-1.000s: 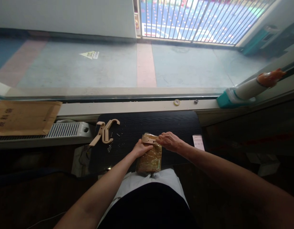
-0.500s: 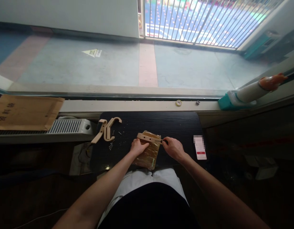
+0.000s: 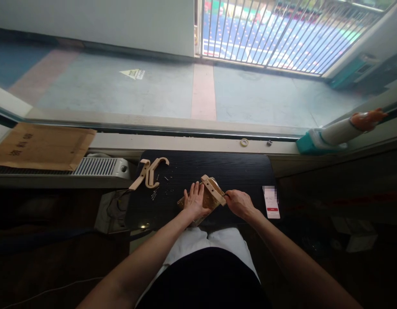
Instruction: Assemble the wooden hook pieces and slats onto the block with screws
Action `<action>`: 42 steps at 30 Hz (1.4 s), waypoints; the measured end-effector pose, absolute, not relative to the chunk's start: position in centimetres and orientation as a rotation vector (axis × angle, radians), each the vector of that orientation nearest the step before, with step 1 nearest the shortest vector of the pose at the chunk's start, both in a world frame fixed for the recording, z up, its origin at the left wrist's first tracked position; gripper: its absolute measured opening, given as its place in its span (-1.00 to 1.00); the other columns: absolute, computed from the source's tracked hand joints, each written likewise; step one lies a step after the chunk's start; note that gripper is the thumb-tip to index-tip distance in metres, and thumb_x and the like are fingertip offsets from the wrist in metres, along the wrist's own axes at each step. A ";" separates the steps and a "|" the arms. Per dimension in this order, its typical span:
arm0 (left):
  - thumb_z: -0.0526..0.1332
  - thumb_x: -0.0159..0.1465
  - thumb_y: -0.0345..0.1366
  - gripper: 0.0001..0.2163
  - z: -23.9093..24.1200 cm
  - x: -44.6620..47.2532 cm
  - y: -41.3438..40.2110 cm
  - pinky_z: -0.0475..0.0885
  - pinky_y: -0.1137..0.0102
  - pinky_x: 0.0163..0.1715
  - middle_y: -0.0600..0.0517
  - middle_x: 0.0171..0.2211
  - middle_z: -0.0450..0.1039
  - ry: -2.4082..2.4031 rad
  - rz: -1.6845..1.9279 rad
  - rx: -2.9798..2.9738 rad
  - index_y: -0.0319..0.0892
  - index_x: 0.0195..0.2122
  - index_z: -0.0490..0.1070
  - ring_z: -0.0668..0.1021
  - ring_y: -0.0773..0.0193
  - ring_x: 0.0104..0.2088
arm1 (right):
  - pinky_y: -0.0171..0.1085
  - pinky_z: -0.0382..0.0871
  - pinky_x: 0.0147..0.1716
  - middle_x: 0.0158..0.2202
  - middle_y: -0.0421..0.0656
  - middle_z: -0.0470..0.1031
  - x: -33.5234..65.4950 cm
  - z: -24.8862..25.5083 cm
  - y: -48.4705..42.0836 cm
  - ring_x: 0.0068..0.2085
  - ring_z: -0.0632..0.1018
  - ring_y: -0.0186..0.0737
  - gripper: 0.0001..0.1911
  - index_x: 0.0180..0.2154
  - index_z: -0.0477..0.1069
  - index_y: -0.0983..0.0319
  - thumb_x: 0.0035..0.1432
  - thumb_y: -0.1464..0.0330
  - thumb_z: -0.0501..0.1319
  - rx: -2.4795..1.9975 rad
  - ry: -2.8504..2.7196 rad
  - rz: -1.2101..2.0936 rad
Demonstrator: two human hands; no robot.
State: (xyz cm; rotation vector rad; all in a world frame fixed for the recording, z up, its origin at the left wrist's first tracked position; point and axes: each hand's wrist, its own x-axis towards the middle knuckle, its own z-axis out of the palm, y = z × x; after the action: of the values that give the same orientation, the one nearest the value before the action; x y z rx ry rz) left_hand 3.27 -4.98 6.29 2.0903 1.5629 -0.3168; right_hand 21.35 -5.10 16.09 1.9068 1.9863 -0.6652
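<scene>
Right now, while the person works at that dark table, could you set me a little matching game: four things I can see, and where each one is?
Things:
1. wooden strip
2. curved wooden pieces
3. brown envelope
4. roll of tape

Places:
A. on the window sill
B. on top of the radiator, far left
C. over the wrapped block, one end at the right hand
D. back left of the dark table

Pairs: 1-C, 2-D, 3-B, 4-A.
</scene>
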 end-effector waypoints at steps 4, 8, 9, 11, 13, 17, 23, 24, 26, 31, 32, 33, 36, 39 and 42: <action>0.23 -0.11 0.14 0.09 6.9 3.7 -5.3 -0.11 -0.13 0.14 -0.21 0.32 -0.45 1.605 -0.424 2.016 -0.29 0.30 -0.33 -0.27 -0.14 0.29 | -0.30 0.26 -0.26 -0.26 -0.04 0.54 21.7 16.5 -4.8 -0.22 0.53 -0.18 -0.63 -0.28 0.47 0.25 0.25 0.31 -0.09 1.978 1.926 -0.539; 0.30 -0.14 0.07 0.11 7.4 4.2 -5.3 -0.09 -0.13 0.14 -0.21 0.32 -0.46 1.591 -0.513 2.020 -0.27 0.30 -0.33 -0.27 -0.15 0.29 | -0.31 0.28 -0.30 -0.29 0.02 0.56 20.7 16.4 -4.4 -0.26 0.55 -0.17 -0.67 -0.31 0.49 0.28 0.20 0.40 -0.05 1.734 2.004 -0.672; 0.31 -0.15 0.07 0.11 7.5 4.3 -5.2 -0.09 -0.13 0.15 -0.21 0.32 -0.45 1.587 -0.531 2.020 -0.26 0.30 -0.32 -0.27 -0.15 0.29 | -0.31 0.28 -0.30 -0.30 0.02 0.56 20.7 16.4 -4.2 -0.26 0.55 -0.17 -0.66 -0.31 0.50 0.28 0.20 0.39 -0.05 1.705 2.000 -0.702; 0.32 -0.16 0.06 0.12 7.6 4.4 -5.1 -0.09 -0.13 0.15 -0.21 0.32 -0.45 1.591 -0.555 2.014 -0.27 0.30 -0.32 -0.26 -0.14 0.29 | -0.30 0.29 -0.28 -0.29 0.05 0.56 20.8 16.5 -3.8 -0.23 0.55 -0.14 -0.62 -0.31 0.51 0.29 0.22 0.35 -0.07 1.735 1.987 -0.648; 0.33 -0.17 0.05 0.13 7.7 4.5 -4.9 -0.09 -0.14 0.14 -0.20 0.32 -0.46 1.606 -0.572 2.004 -0.27 0.30 -0.32 -0.25 -0.15 0.29 | -0.30 0.30 -0.28 -0.28 0.07 0.56 20.9 16.6 -3.6 -0.23 0.55 -0.13 -0.59 -0.31 0.52 0.30 0.23 0.34 -0.09 1.753 1.974 -0.612; 0.35 -0.19 0.03 0.14 7.7 4.4 -4.8 -0.09 -0.14 0.14 -0.20 0.32 -0.45 1.573 -0.589 2.037 -0.24 0.30 -0.32 -0.25 -0.15 0.29 | -0.33 0.28 -0.32 -0.32 0.03 0.56 20.9 16.8 -3.6 -0.27 0.56 -0.17 -0.63 -0.32 0.52 0.31 0.22 0.36 -0.05 1.613 2.051 -0.729; 0.40 -0.18 -0.11 0.11 8.4 4.3 -4.1 -0.12 -0.13 0.16 -0.14 0.33 -0.42 1.390 -0.637 2.194 -0.16 0.30 -0.28 -0.26 -0.13 0.29 | -0.34 0.23 -0.25 -0.21 -0.13 0.55 22.9 17.5 -2.8 -0.19 0.52 -0.25 -0.63 -0.17 0.48 0.14 0.25 0.25 -0.08 1.737 2.173 -0.724; 0.40 -0.18 -0.12 0.10 8.4 4.3 -4.0 -0.10 -0.14 0.15 -0.14 0.33 -0.43 1.381 -0.640 2.193 -0.14 0.30 -0.28 -0.26 -0.13 0.29 | -0.36 0.22 -0.25 -0.21 -0.16 0.54 23.0 17.4 -2.8 -0.19 0.51 -0.27 -0.65 -0.15 0.47 0.12 0.25 0.24 -0.06 1.712 2.201 -0.750; 0.40 -0.17 -0.13 0.10 8.5 4.4 -3.8 -0.09 -0.14 0.14 -0.14 0.33 -0.44 1.362 -0.641 2.178 -0.13 0.31 -0.29 -0.26 -0.14 0.29 | -0.37 0.21 -0.26 -0.22 -0.19 0.53 22.7 17.3 -3.1 -0.20 0.50 -0.29 -0.67 -0.14 0.46 0.09 0.24 0.24 -0.03 1.680 2.211 -0.783; 0.40 -0.18 -0.12 0.11 8.3 4.3 -3.6 -0.09 -0.17 0.14 -0.14 0.33 -0.45 1.328 -0.648 2.161 -0.16 0.31 -0.30 -0.27 -0.16 0.28 | -0.37 0.20 -0.28 -0.26 -0.18 0.52 21.5 16.4 -3.8 -0.23 0.50 -0.29 -0.66 -0.14 0.47 0.10 0.24 0.24 -0.04 1.730 2.167 -0.709; 0.40 -0.18 -0.11 0.12 8.3 4.3 -3.6 -0.09 -0.17 0.14 -0.14 0.33 -0.46 1.326 -0.646 2.164 -0.17 0.31 -0.30 -0.27 -0.16 0.29 | -0.36 0.20 -0.29 -0.27 -0.18 0.52 21.4 16.4 -3.9 -0.24 0.50 -0.29 -0.67 -0.14 0.47 0.10 0.24 0.24 -0.04 1.726 2.164 -0.698; 0.40 -0.18 -0.11 0.12 8.2 4.3 -3.6 -0.09 -0.17 0.14 -0.14 0.33 -0.46 1.324 -0.643 2.168 -0.18 0.31 -0.30 -0.26 -0.15 0.29 | -0.36 0.20 -0.29 -0.28 -0.18 0.52 21.4 16.4 -3.8 -0.25 0.50 -0.29 -0.67 -0.14 0.47 0.09 0.23 0.25 -0.03 1.717 2.165 -0.688; 0.40 -0.19 -0.10 0.12 8.1 4.3 -3.6 -0.10 -0.18 0.13 -0.14 0.33 -0.47 1.329 -0.649 2.173 -0.17 0.31 -0.30 -0.25 -0.14 0.29 | -0.36 0.20 -0.28 -0.28 -0.19 0.51 21.7 16.6 -3.5 -0.25 0.50 -0.30 -0.69 -0.15 0.47 0.09 0.22 0.27 -0.02 1.661 2.184 -0.669; 0.41 -0.21 -0.12 0.14 8.0 4.4 -3.6 -0.10 -0.19 0.13 -0.15 0.33 -0.45 1.341 -0.656 2.175 -0.15 0.31 -0.30 -0.26 -0.16 0.29 | -0.38 0.21 -0.28 -0.29 -0.18 0.51 21.8 16.9 -3.3 -0.25 0.50 -0.30 -0.70 -0.20 0.48 0.11 0.22 0.28 -0.01 1.601 2.211 -0.656; 0.44 -0.23 -0.15 0.16 8.1 4.6 -3.6 -0.09 -0.19 0.12 -0.17 0.33 -0.44 1.366 -0.659 2.167 -0.15 0.30 -0.29 -0.26 -0.17 0.29 | -0.38 0.23 -0.30 -0.29 -0.17 0.51 21.7 16.8 -3.2 -0.25 0.51 -0.30 -0.71 -0.22 0.48 0.13 0.23 0.29 -0.01 1.547 2.258 -0.651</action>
State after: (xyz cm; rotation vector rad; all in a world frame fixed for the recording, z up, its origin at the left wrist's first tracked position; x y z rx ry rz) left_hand 4.64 -3.64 8.15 2.1671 1.3657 -0.6587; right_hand 21.74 -3.18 16.81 1.5469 2.2584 -0.6513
